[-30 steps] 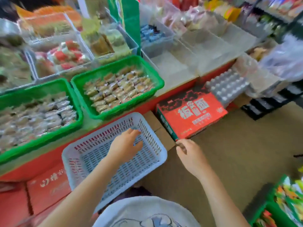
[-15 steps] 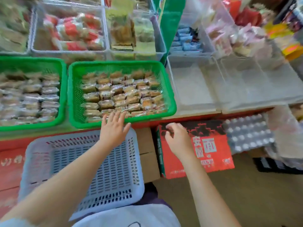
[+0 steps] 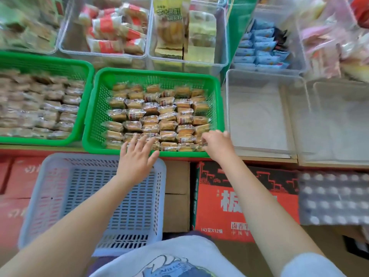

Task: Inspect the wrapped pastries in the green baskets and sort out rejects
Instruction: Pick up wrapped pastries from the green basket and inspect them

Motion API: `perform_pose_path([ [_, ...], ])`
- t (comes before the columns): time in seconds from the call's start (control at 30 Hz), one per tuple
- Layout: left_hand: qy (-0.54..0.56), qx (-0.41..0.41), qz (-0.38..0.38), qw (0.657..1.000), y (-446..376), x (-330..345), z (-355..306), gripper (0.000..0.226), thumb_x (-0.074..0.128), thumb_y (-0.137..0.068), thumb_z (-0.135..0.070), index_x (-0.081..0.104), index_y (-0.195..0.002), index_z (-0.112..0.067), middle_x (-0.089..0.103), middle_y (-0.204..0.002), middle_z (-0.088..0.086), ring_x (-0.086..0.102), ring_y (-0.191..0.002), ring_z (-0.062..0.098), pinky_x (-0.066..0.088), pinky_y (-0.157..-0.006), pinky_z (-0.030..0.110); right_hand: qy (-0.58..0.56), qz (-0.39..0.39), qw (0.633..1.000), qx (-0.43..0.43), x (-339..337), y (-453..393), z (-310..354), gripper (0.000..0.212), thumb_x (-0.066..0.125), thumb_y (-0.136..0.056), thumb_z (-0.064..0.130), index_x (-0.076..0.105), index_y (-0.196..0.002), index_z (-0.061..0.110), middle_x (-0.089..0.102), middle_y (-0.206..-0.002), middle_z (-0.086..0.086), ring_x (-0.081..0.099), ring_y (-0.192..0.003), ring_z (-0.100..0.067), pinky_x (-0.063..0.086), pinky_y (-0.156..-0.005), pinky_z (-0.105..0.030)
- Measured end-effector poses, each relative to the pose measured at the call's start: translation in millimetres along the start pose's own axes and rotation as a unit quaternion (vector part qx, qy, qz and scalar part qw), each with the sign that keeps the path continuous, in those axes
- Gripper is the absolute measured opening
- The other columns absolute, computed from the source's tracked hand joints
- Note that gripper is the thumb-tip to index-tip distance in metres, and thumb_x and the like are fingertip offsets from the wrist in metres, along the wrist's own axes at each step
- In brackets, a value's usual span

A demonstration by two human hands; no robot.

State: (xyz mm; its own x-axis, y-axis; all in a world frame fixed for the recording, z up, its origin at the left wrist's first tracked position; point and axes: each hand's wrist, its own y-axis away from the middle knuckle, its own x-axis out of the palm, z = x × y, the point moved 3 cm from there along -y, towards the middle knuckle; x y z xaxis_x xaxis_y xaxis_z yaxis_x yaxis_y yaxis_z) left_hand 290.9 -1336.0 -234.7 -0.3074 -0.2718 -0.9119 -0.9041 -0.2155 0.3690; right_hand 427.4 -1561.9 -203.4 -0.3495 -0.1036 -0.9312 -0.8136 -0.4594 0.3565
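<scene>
Your left hand (image 3: 137,156) lay flat over the near rim of the right-hand green basket (image 3: 95,108), fingers straight and spread, tips just touching the front row of wrapped pastries (image 3: 157,118), holding nothing. Your right hand (image 3: 216,144) was at that basket's near right corner, fingers curled down among the packets there; whether it had pinched one I could not tell.

A second green basket (image 3: 79,64), also full of packets, sat just left of the first, their rims touching or nearly so. The white basket (image 3: 50,176) stood just in front of and below the green basket's near rim, holding nothing, likely meant for rejects.

Risks, as I judged them: the packets lay tightly packed and overlapping, so pulling one from the corner could drag its neighbours over the near rim. Slippery wrappers could let a pinched packet slide out. Your left palm pressing down could crush the front row.

Room: open air above the pastries; the far side of the green basket was hemmed by clear bins (image 3: 185,62); an empty clear tray (image 3: 259,116) sat right of it.
</scene>
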Motion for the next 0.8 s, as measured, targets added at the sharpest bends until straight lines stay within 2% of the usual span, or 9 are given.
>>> perform_pose_path([
  [0.07, -0.006, -0.001, 0.009, 1.000, -0.7, 0.5, 1.1, 0.063, 0.016, -0.102, -0.060, 0.017, -0.159, -0.034, 0.015, -0.167, -0.002, 0.003, -0.155, 0.023, 0.005, -0.122, 0.048, 0.030, 0.018, 0.999, -0.020, -1.6, -6.2, 0.3, 0.016, 0.068, -0.091, 0.030, 0.056, -0.099, 0.023, 0.063, -0.107, 0.001, 0.056, -0.109, -0.024, 0.034, -0.099, -0.043],
  [0.13, -0.009, 0.002, 0.015, 1.000, -1.1, 0.8, 2.0, 0.063, 0.015, -0.102, -0.060, 0.016, -0.159, -0.034, 0.015, -0.167, -0.002, 0.003, -0.155, 0.023, 0.005, -0.122, 0.048, 0.057, 0.022, 0.997, -0.036, -1.6, -9.0, 2.8, 0.024, 0.071, -0.089, 0.034, 0.058, -0.108, 0.024, 0.064, -0.111, 0.002, 0.056, -0.112, -0.024, 0.033, -0.101, -0.045],
  [0.23, -0.008, 0.008, 0.015, 1.000, -1.0, 1.2, 1.9, 0.063, 0.016, -0.102, -0.060, 0.017, -0.159, -0.033, 0.014, -0.167, -0.002, 0.003, -0.155, 0.024, 0.005, -0.121, 0.048, 0.078, 0.014, 0.995, -0.053, -0.8, -9.0, 6.4, 0.023, 0.068, -0.091, 0.028, 0.060, -0.113, 0.027, 0.063, -0.112, 0.001, 0.054, -0.112, -0.024, 0.032, -0.102, -0.046],
  [0.43, 0.010, 0.011, 0.013, 1.000, -1.0, -1.2, 2.3, 0.063, 0.016, -0.102, -0.061, 0.020, -0.158, -0.034, 0.016, -0.167, -0.002, 0.005, -0.155, 0.024, 0.006, -0.121, 0.048, 0.031, 0.014, 0.998, -0.058, -2.1, -5.6, 8.1, 0.018, 0.062, -0.093, 0.016, 0.066, -0.109, 0.025, 0.061, -0.111, 0.001, 0.053, -0.112, -0.024, 0.033, -0.103, -0.045],
  [0.5, 0.008, 0.013, 0.014, 1.000, -1.0, -1.2, 3.0, 0.063, 0.015, -0.101, -0.062, 0.020, -0.158, -0.035, 0.017, -0.167, -0.002, 0.006, -0.154, 0.024, 0.006, -0.121, 0.047, 0.023, 0.021, 0.997, -0.065, -2.1, -3.5, 9.6, 0.017, 0.057, -0.095, 0.012, 0.067, -0.103, 0.023, 0.060, -0.104, 0.000, 0.055, -0.106, -0.026, 0.039, -0.099, -0.043],
  [0.6, 0.016, 0.016, 0.017, 1.000, -1.1, -0.2, 4.0, 0.062, 0.014, -0.101, -0.063, 0.020, -0.157, -0.037, 0.019, -0.166, -0.001, 0.007, -0.154, 0.025, 0.006, -0.120, 0.047, 0.004, 0.034, 0.997, -0.070, -5.6, -0.4, 9.0, 0.022, 0.053, -0.094, 0.007, 0.055, -0.086, 0.027, 0.055, -0.092, 0.003, 0.055, -0.098, -0.027, 0.044, -0.094, -0.042],
  [0.7, 0.023, 0.016, 0.017, 0.999, -0.9, -0.7, 3.3, 0.062, 0.016, -0.101, -0.062, 0.022, -0.157, -0.036, 0.020, -0.166, 0.000, 0.008, -0.154, 0.025, 0.005, -0.120, 0.048, -0.003, 0.045, 0.996, -0.075, -10.4, 5.9, 8.0, 0.023, 0.053, -0.092, 0.001, 0.058, -0.091, 0.024, 0.057, -0.097, 0.000, 0.052, -0.097, -0.025, 0.048, -0.087, -0.041],
  [0.8, 0.012, 0.014, 0.016, 1.000, -0.4, -1.1, 2.1, 0.061, 0.016, -0.101, -0.062, 0.023, -0.156, -0.036, 0.020, -0.166, 0.000, 0.008, -0.154, 0.025, 0.006, -0.120, 0.047, -0.016, 0.051, 0.996, -0.070, -16.5, 14.3, 9.3, 0.032, 0.051, -0.090, -0.005, 0.045, -0.090, 0.026, 0.053, -0.095, 0.004, 0.052, -0.090, -0.021, 0.047, -0.071, -0.035],
])
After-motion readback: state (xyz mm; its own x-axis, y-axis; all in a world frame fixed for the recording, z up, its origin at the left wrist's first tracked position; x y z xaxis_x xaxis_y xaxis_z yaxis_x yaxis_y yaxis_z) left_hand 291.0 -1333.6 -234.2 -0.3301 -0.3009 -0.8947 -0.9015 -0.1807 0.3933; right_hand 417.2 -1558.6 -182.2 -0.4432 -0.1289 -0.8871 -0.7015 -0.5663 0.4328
